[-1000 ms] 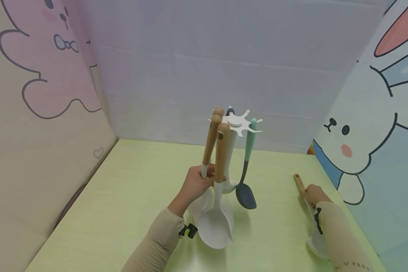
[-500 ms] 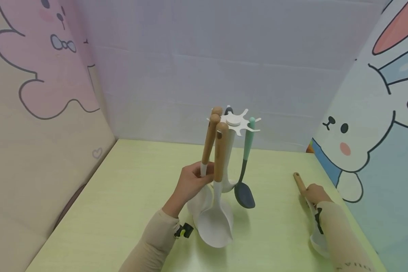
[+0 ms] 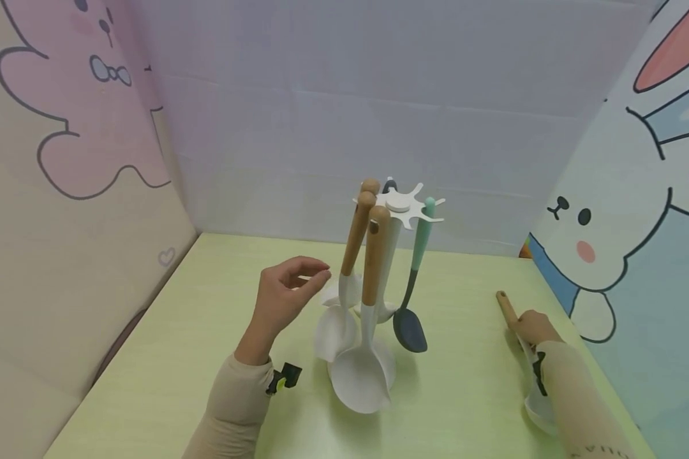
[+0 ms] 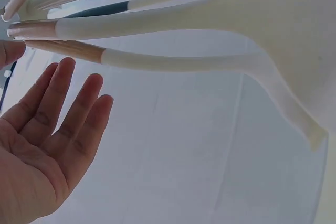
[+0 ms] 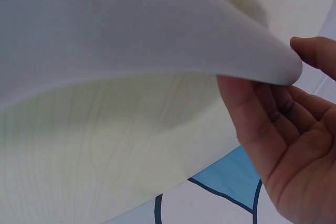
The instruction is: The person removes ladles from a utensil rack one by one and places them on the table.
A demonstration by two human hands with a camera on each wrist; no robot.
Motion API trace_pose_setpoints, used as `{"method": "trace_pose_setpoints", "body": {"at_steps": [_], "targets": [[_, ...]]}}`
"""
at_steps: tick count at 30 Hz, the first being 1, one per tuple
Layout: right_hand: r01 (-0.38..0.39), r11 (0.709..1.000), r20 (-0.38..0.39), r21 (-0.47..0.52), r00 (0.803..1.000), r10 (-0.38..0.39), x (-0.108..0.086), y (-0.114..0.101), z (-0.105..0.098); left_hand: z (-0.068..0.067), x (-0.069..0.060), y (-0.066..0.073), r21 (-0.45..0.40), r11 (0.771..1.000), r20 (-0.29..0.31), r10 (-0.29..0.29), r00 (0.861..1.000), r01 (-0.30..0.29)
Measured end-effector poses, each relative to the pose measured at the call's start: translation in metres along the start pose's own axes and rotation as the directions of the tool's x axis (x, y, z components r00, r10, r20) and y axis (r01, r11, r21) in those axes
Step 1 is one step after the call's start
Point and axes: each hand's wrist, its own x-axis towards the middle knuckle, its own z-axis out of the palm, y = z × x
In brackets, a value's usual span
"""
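Observation:
A white rack (image 3: 399, 203) with hooked arms holds several hanging utensils: wooden-handled ones, among them a white ladle (image 3: 360, 379), and a dark turner (image 3: 410, 330) with a mint handle. Left of them is my left hand (image 3: 281, 296), its fingers loosely bent, holding nothing; in the left wrist view the same hand (image 4: 52, 140) spreads its fingers beside the handles. At the right, my right hand (image 3: 535, 328) grips a utensil with a wooden handle (image 3: 506, 307) and a white head (image 3: 541, 413), partly hidden by the sleeve. The right wrist view shows fingers of this hand (image 5: 294, 124) around a white part (image 5: 257, 56).
The pale green table (image 3: 247, 280) extends around the rack. A light curtain (image 3: 344, 115) stands behind it, with a pink cartoon panel (image 3: 86, 140) at the left and a rabbit panel (image 3: 608, 248) at the right.
My left hand has let go of the wooden-handled utensil on the rack and moved left, away from it. The right hand has stayed nearly still on its utensil.

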Motion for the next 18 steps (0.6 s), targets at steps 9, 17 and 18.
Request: {"method": "trace_pose_setpoints", "body": {"at_steps": [9, 17, 18], "targets": [[0.029, 1.0, -0.018, -0.003, 0.999, -0.029, -0.004, 0.003, 0.002, 0.002, 0.022, 0.039, -0.057, 0.971, -0.122, 0.226, 0.966, -0.234], [0.011, 1.0, -0.041, 0.011, 0.999, -0.01, -0.01, 0.003, 0.002, 0.022, 0.046, 0.07, 0.017, 0.927, -0.058, 0.375, 0.925, -0.374], [0.0, 1.0, -0.037, 0.016, 0.999, 0.001, -0.01, 0.003, 0.003, 0.024, 0.048, 0.072, 0.037, 0.915, -0.044, 0.403, 0.914, -0.402]]}}
